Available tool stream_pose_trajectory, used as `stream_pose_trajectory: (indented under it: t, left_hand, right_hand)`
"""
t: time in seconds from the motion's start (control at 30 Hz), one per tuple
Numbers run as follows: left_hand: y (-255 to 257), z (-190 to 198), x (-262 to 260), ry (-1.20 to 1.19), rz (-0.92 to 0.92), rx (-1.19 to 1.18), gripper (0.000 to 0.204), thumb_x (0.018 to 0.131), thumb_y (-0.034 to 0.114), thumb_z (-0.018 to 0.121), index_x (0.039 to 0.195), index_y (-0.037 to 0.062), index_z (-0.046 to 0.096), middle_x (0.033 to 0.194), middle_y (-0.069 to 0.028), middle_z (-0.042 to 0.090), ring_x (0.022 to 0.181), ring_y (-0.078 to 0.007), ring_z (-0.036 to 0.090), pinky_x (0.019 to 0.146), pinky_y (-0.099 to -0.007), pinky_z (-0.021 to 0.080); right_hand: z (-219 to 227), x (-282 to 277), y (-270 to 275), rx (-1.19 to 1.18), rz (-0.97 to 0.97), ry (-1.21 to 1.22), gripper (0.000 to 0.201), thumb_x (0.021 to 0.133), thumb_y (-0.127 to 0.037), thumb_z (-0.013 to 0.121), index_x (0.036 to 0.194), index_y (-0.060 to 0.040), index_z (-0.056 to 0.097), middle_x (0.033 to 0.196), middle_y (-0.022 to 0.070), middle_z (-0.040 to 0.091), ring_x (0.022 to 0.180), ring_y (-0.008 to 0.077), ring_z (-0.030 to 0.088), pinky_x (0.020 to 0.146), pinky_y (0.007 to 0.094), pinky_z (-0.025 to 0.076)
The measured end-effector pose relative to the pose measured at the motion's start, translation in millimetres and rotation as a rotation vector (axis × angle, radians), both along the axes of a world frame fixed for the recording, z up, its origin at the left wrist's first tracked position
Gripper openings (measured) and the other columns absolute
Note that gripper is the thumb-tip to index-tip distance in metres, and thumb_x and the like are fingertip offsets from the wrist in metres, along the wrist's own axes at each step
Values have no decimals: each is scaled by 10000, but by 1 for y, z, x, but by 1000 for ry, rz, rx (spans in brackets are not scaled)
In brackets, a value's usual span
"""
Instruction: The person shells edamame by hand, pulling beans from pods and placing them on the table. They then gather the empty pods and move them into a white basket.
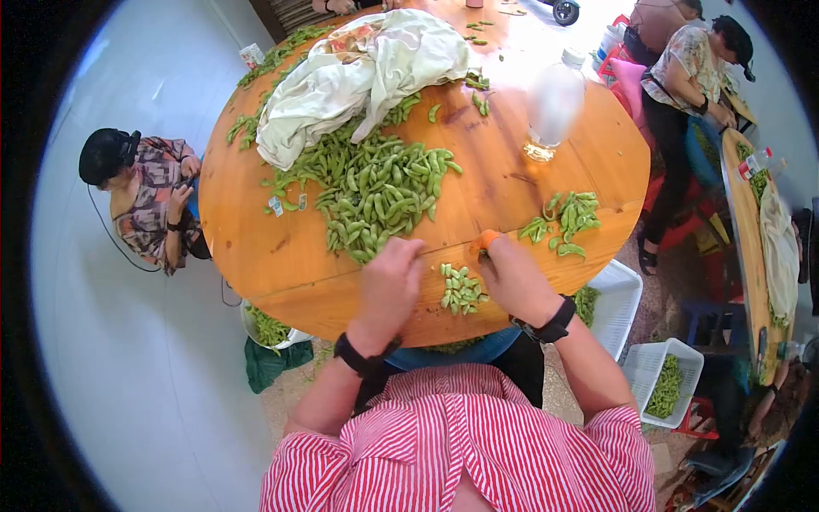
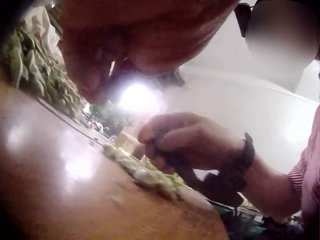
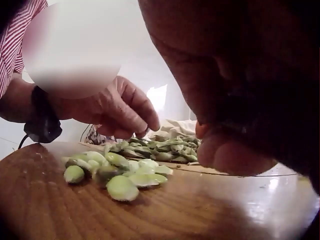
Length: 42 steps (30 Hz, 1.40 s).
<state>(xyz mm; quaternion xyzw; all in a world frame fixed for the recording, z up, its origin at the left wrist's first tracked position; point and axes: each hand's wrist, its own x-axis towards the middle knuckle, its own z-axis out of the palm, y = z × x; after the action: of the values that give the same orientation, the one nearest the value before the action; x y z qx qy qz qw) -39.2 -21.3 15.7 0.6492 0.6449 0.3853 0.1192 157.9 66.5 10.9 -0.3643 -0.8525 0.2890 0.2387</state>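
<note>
Green bean pods point(image 1: 380, 192) lie heaped on the round wooden table point(image 1: 503, 192). My left hand point(image 1: 392, 282) is at the near edge of this heap, fingers bent and thumb near the fingertips; I cannot tell whether a pod is between them. To its right, my right hand point(image 1: 516, 282) has curled fingers and an orange cover point(image 1: 486, 240) on one digit. No pod shows in it. Between the hands lies a small pile of pale green shelled beans point(image 1: 461, 290); in the right wrist view these beans point(image 3: 122, 188) sit below the left hand point(image 3: 122, 110).
A white cloth point(image 1: 363, 77) covers the back of the heap. A clear bottle point(image 1: 554, 107) stands at the back right, with loose pods point(image 1: 576, 213) nearer. White baskets point(image 1: 618, 311) stand below the right edge. Another person point(image 1: 158, 192) sits at the left.
</note>
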Motion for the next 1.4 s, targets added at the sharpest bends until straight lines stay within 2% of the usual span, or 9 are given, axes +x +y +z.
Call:
stream_pose_trajectory:
  t: [0.13, 0.37, 0.53, 0.7, 1.0, 1.2, 1.3, 1.37, 1.4]
  left_hand:
    - [6, -3, -36, 291, 269, -89, 211, 843, 123, 672, 1017, 13, 624, 975, -163, 602, 848, -355, 623, 721, -428, 501]
    - [4, -1, -40, 379, 275, -171, 161, 829, 126, 686, 948, 36, 625, 968, -141, 568, 859, -351, 617, 720, -445, 501]
    - [1, 2, -36, 410, 278, -183, 134, 829, 116, 681, 925, 38, 629, 962, -130, 559, 879, -340, 615, 730, -441, 501]
    - [2, -1, -40, 415, 292, -126, 153, 818, 123, 697, 925, 34, 635, 979, -131, 549, 899, -335, 608, 736, -439, 503]
    - [-8, 9, -38, 543, 205, -278, 155, 806, 120, 716, 905, 26, 642, 982, -127, 541, 932, -322, 590, 734, -431, 502]
    - [-8, 3, -33, 371, 261, -32, 124, 853, 83, 636, 957, 16, 635, 938, -155, 601, 822, -350, 612, 718, -431, 492]
    - [-4, 1, -28, 150, 245, 31, 152, 907, 103, 614, 1027, 10, 629, 854, -97, 652, 694, -253, 626, 626, -352, 490]
    - [-2, 6, -16, -601, 150, -236, 182, 956, 133, 595, 1084, 8, 626, 783, -16, 645, 618, -123, 585, 565, -260, 462]
    - [-2, 8, -9, -607, 136, -242, 182, 956, 133, 595, 1084, 8, 626, 783, -16, 645, 618, -123, 585, 565, -260, 462]
  right_hand:
    - [5, 7, 3, -3, 44, -26, 189, 843, -13, 561, 1027, 23, 585, 858, 251, 618, 815, 439, 607, 691, 487, 481]
    - [0, 0, -11, -71, -63, -13, 138, 854, -56, 574, 972, 0, 620, 785, 239, 619, 766, 427, 617, 667, 487, 485]
    - [-1, 7, -10, -17, 47, -5, 157, 854, -75, 583, 986, 8, 604, 777, 251, 603, 768, 433, 613, 655, 494, 479]
    - [-5, 5, -12, -37, 21, 47, 141, 857, -88, 594, 956, 12, 592, 786, 258, 607, 778, 444, 609, 651, 496, 473]
    - [-4, 7, -14, -68, 17, 15, 141, 862, -99, 598, 864, 36, 559, 761, 271, 592, 773, 452, 599, 637, 499, 465]
    - [-3, 7, -16, -33, 23, 34, 155, 865, -110, 612, 827, 36, 577, 730, 258, 585, 733, 448, 596, 608, 483, 461]
    - [-3, 3, -17, -67, -10, 51, 167, 866, -122, 623, 857, 43, 597, 742, 258, 598, 702, 431, 606, 587, 461, 464]
    - [3, 2, -18, -109, -38, 80, 183, 869, -135, 631, 873, 47, 604, 747, 258, 604, 679, 415, 614, 573, 447, 464]
    - [12, 1, -19, -181, -32, 83, 190, 876, -140, 633, 897, 48, 610, 749, 225, 631, 648, 351, 631, 565, 409, 476]
